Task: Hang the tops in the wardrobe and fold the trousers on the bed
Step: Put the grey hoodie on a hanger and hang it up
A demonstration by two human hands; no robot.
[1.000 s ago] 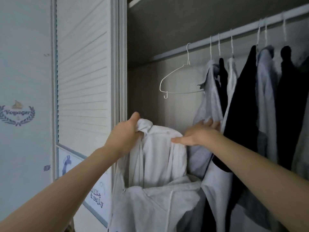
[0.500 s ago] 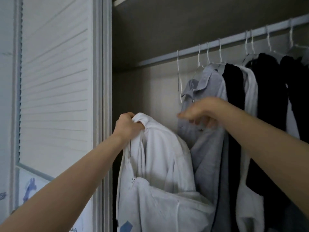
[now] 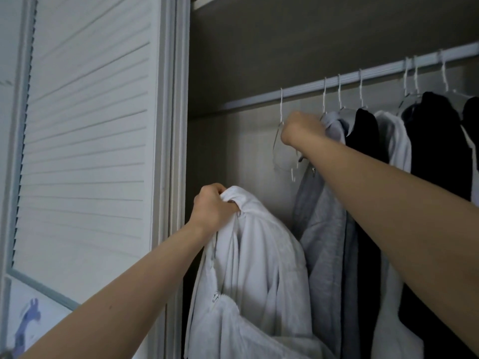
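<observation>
My left hand (image 3: 212, 206) grips the bunched top edge of a white zip top (image 3: 255, 275), which hangs down from it in front of the open wardrobe. Higher up, my right hand (image 3: 300, 130) is curled around the neck of an empty white wire hanger (image 3: 281, 149) that hooks over the wardrobe rail (image 3: 298, 91). The hanger's lower wire shows below my wrist.
Right of the hanger, a grey zip hoodie (image 3: 325, 229), a black top (image 3: 364, 141), a white top (image 3: 396, 141) and more dark garments (image 3: 438, 141) hang on the rail. A white louvred door (image 3: 85, 141) stands at left, beside the wardrobe frame.
My right hand rose from the hanging grey hoodie to the empty hanger and closed around it. The left hand kept its hold on the white top, and the view tilted upward.
</observation>
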